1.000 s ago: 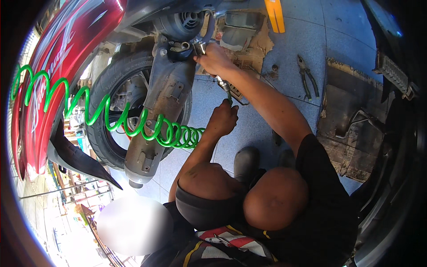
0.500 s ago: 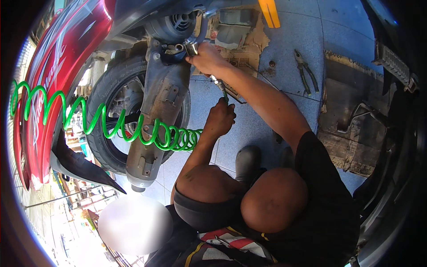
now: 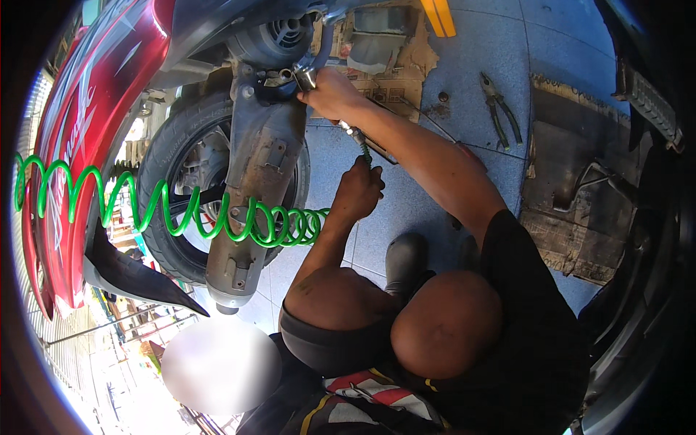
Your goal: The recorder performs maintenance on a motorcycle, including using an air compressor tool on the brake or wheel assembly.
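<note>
My right hand [image 3: 332,94] is closed round an air wrench [image 3: 304,77] whose silver, rounded head points at the motor scooter's underside, beside the top of the exhaust muffler [image 3: 270,138]. Most of the tool's body is hidden by my fingers. A metal hose fitting [image 3: 349,129] comes out below that hand. Lower down, my left hand [image 3: 359,190] grips the green coiled air hose [image 3: 279,223] just behind the fitting. The hose runs left across the muffler and rear wheel [image 3: 156,156]. Whether the wrench touches a bolt I cannot tell.
Pliers [image 3: 499,109] lie on the blue tiled floor at right. Flattened cardboard [image 3: 406,87] with grey parts is beyond my hands. A dark worn board [image 3: 562,225] bearing a bent metal bar [image 3: 591,177] lies further right. Red scooter bodywork [image 3: 69,217] stands at left.
The view has shifted slightly, and the scooter and my right hand sit a little further left in it. Both hands keep the same grips. A red handle now shows beside my right forearm.
</note>
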A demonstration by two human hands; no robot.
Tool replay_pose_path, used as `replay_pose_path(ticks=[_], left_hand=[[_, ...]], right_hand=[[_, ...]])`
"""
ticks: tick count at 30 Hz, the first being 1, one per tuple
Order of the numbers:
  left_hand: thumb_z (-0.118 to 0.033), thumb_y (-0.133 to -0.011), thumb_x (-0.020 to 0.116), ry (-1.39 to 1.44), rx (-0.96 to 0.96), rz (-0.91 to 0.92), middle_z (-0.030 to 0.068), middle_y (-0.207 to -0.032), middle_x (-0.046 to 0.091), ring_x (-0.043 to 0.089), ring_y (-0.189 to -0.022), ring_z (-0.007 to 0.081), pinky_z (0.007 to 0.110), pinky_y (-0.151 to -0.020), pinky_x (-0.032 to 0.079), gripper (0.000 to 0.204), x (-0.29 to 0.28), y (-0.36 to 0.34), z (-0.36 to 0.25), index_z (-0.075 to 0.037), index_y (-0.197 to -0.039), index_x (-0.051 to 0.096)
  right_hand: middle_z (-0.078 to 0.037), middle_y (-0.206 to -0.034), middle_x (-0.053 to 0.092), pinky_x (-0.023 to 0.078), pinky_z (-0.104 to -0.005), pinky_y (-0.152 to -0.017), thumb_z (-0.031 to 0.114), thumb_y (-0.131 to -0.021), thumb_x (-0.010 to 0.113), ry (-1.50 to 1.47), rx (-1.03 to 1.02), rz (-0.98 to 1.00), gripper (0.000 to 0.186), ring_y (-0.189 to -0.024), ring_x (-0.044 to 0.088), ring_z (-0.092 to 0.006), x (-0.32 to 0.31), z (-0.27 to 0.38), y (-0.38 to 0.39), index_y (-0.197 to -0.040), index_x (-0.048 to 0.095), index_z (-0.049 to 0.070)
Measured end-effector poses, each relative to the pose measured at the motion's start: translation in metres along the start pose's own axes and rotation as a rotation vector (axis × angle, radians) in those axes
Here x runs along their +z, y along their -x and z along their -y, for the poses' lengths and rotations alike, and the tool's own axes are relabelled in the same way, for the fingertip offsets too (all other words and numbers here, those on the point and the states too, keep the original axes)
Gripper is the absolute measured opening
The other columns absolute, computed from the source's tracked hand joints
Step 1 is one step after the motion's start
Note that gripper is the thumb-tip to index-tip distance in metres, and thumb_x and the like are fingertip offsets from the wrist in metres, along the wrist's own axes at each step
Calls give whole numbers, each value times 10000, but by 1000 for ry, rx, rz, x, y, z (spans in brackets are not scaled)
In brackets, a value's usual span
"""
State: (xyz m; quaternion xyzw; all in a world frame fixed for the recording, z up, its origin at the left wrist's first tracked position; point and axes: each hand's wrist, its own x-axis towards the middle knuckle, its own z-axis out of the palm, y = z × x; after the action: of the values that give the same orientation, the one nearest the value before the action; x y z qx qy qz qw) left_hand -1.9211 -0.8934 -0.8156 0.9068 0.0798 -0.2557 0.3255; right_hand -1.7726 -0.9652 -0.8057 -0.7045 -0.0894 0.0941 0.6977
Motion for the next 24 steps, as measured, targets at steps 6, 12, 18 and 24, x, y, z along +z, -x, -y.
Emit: replay_pose_path(ticks=[6,12,18,24], left_hand=[[-183,-969,478,-29,6,-12,160,-776,650,648,-618,212,335,-570,516,321,1,-3,4,88,-1138,457],[-177,-965,475,-101,64,-71,173,-765,648,653,-624,234,355,-584,522,279,1,-10,12,84,-1063,455],[-181,-961,480,-114,132,-150,182,-770,651,663,-633,244,364,-588,528,285,3,-14,18,85,-1054,443],[-183,-959,481,-118,128,-168,192,-786,652,667,-645,250,368,-594,528,277,4,-14,18,78,-1039,431]], right_hand=[[-184,-582,595,471,-415,-501,204,-845,656,39,-71,2,284,-484,612,-289,4,-4,-7,-747,610,-59],[-145,-555,559,433,-396,-474,189,-853,665,29,42,19,259,-465,584,-238,3,4,-11,-798,599,-55],[-162,-584,579,443,-401,-513,203,-834,687,27,50,12,288,-520,606,-264,0,14,-11,-790,602,-69],[-244,-644,623,504,-439,-663,234,-833,653,103,-18,-38,331,-689,668,-369,1,16,-10,-791,628,-93]])
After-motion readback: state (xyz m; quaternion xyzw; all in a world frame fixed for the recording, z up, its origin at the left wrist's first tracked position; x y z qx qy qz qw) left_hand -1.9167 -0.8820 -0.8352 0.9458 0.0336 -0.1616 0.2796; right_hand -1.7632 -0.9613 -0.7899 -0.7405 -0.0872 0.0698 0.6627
